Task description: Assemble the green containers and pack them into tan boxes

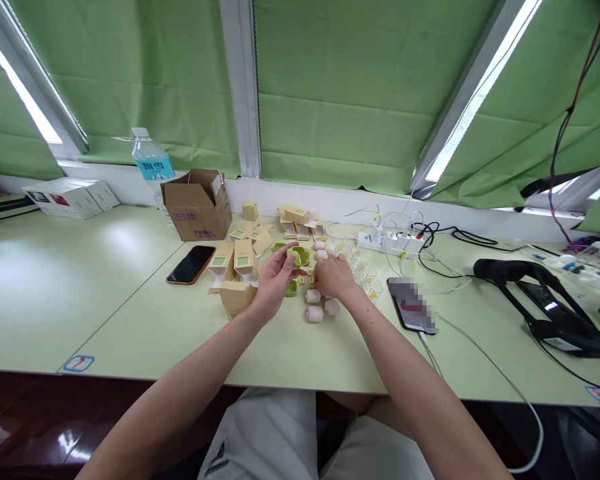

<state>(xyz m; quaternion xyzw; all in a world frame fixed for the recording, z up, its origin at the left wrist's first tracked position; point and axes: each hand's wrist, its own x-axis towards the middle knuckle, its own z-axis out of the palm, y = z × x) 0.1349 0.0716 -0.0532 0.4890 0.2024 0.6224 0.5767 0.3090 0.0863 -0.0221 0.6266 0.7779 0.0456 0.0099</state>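
My left hand [275, 280] is closed on a small green plastic dish [300, 256], held tilted just above the table. Close by on the right, my right hand [334, 275] points down with its fingers bent together; whatever they may grip is hidden. Under and between the hands lie another green piece [291, 289] and several tiny yellow bits. Several pale pink, barrel-shaped pieces [315, 314] lie nearest my right hand. Beyond it, clear plastic cups [374, 289] with yellow marks sit in a cluster. Small tan cartons [244, 259], some with open flaps, stand left of my left hand.
A brown cardboard box [200, 207] and a water bottle [151, 160] stand at the back left. One phone [191, 265] lies left; another phone [411, 305], cabled, lies right. Behind are a power strip [391, 243] and wires. A black headband-like device [545, 307] sits far right.
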